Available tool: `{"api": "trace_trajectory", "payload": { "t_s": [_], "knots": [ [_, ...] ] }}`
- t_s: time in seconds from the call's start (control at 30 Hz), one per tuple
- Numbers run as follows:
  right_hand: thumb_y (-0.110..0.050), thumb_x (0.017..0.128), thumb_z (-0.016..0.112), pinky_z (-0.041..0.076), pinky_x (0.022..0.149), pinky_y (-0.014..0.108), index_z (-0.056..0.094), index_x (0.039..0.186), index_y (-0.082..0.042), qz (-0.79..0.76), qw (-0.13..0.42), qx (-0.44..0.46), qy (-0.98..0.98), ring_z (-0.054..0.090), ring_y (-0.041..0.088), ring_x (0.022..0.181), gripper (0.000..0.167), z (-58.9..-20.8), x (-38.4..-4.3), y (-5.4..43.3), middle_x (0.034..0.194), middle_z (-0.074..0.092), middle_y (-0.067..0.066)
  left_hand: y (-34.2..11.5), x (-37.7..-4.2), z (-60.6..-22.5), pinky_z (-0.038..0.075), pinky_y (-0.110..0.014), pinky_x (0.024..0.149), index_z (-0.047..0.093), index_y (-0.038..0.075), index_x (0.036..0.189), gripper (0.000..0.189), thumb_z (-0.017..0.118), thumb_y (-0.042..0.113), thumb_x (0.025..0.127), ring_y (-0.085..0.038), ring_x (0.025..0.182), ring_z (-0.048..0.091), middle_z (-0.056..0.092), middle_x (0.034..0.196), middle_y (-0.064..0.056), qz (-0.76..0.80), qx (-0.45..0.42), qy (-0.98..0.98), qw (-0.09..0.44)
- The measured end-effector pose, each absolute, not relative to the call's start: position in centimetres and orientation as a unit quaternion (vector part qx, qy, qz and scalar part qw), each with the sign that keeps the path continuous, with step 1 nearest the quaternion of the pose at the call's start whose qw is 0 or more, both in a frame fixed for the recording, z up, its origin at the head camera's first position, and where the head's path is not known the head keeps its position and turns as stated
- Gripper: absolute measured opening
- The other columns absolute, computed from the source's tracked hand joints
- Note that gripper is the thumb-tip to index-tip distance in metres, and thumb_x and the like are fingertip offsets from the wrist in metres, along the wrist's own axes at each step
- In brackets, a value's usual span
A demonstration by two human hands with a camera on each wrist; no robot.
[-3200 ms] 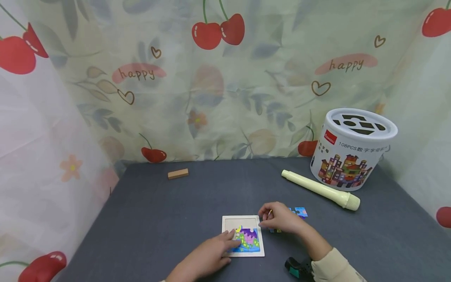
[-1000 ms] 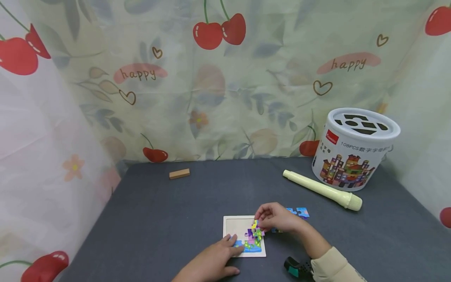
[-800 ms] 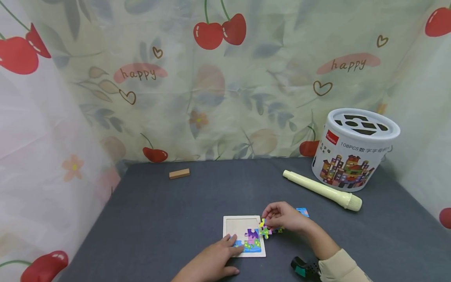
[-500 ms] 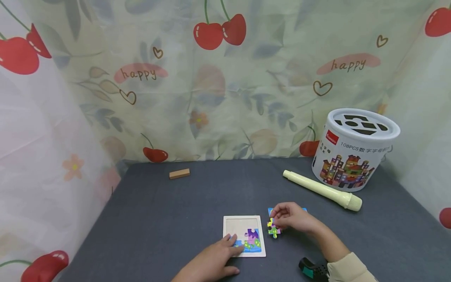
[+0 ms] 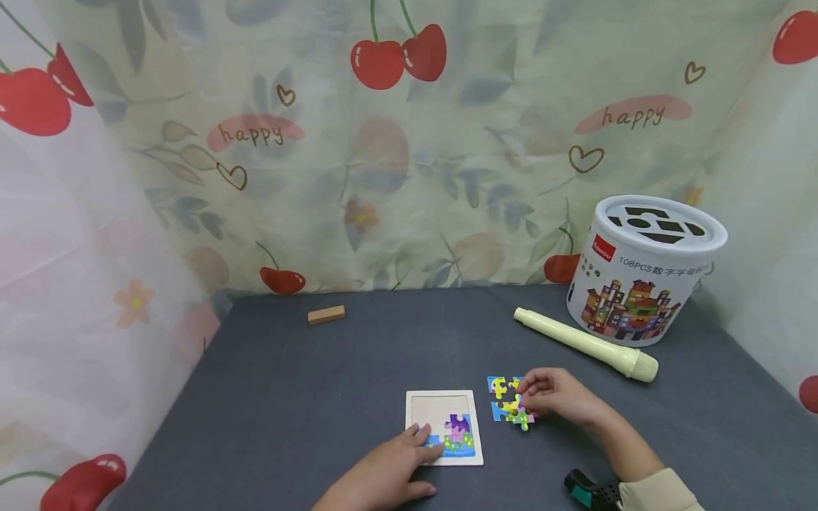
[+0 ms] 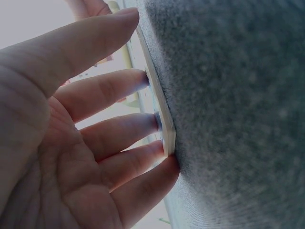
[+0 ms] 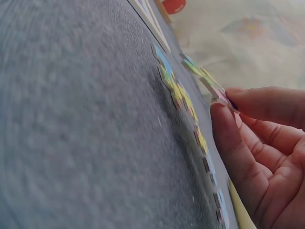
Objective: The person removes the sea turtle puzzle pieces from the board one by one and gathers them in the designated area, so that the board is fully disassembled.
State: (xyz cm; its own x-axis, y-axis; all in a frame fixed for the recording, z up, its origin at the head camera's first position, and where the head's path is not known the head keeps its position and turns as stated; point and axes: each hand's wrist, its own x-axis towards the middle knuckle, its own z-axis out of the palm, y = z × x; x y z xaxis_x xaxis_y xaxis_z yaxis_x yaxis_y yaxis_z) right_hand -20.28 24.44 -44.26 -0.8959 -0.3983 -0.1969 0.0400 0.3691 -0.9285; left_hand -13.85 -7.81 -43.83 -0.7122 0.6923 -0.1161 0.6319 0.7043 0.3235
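My left hand [image 5: 391,465] rests with extended fingers on the lower left of a pale wooden puzzle tray [image 5: 429,404]; in the left wrist view, its fingertips touch the tray's edge [image 6: 164,121]. Purple, green and blue jigsaw pieces [image 5: 461,436] lie in the tray's lower right. To the right of the tray, my right hand [image 5: 557,397] pinches a green, yellow and pink jigsaw piece [image 5: 521,419] between thumb and forefinger. The right wrist view shows this piece [image 7: 207,78] tilted and raised above the cloth. Loose jigsaw pieces [image 5: 497,386] lie beneath and behind it, partly hidden by the hand.
A cream toy microphone [image 5: 581,344] lies behind the right hand, beside a white block bucket [image 5: 629,284]. A small wooden block [image 5: 326,315] sits at the back left. A black and teal device [image 5: 586,490] is by the right wrist. Patterned curtains enclose the dark table.
My right hand has carried the jigsaw piece from over the tray to the right, above the loose pieces. A yellow-green area seen in the tray earlier is gone. My left hand stays on the tray.
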Motion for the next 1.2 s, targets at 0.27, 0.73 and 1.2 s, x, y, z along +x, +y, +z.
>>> {"api": "trace_trajectory", "payload": {
  "t_s": [0.27,0.73,1.2],
  "knots": [
    [-0.013,0.086,0.064,0.054,0.065,0.029,0.055,0.102,0.011,-0.550,0.194,-0.098,0.806,0.061,0.009,0.071,0.031,-44.6,-20.4,25.3,0.081,0.062,0.003,-7.7,-14.0,-43.9,0.042,-0.037,0.102,0.056,0.021,0.131,0.052,0.069,0.036,0.082,-0.030,0.132,0.042,0.047,0.141,-0.012,0.132,0.355,0.916,0.131],
    [-0.014,0.086,0.065,0.054,0.065,0.028,0.057,0.099,0.010,-0.534,0.189,-0.076,0.820,0.061,0.009,0.071,0.028,-44.9,-20.4,25.6,0.080,0.063,0.002,-7.6,-13.9,-43.7,0.041,-0.038,0.103,0.056,0.021,0.131,0.052,0.068,0.036,0.082,-0.029,0.133,0.041,0.046,0.142,-0.010,0.139,0.345,0.917,0.144],
    [-0.016,0.089,0.062,0.055,0.065,0.029,0.059,0.097,0.007,-0.514,0.179,-0.070,0.836,0.062,0.012,0.074,0.025,-44.8,-20.2,25.6,0.081,0.063,0.005,-7.5,-14.0,-43.5,0.040,-0.038,0.104,0.055,0.022,0.131,0.052,0.068,0.037,0.083,-0.027,0.134,0.039,0.044,0.144,-0.008,0.142,0.330,0.918,0.168]
  ]
}}
